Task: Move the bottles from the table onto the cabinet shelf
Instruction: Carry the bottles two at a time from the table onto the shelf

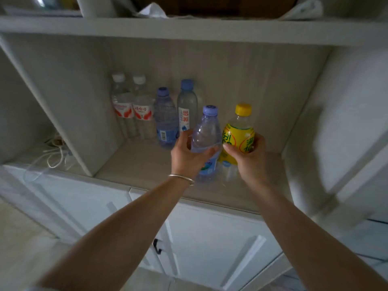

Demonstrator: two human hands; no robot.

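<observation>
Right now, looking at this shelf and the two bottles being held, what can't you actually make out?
- Head view: the bases of the blue-capped bottle and yellow bottle are hidden by the left hand and right hand, so whether they touch the shelf is unclear.
- Label print on the four standing bottles: too small.
- Upper-shelf items: cut off by the top edge.

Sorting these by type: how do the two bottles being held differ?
The bottle in the left hand is clear with a blue cap; the bottle in the right hand has a yellow label and yellow cap. The clear one tilts; the yellow one looks nearly upright. Both are plastic, capped, and held over the shelf.
</observation>
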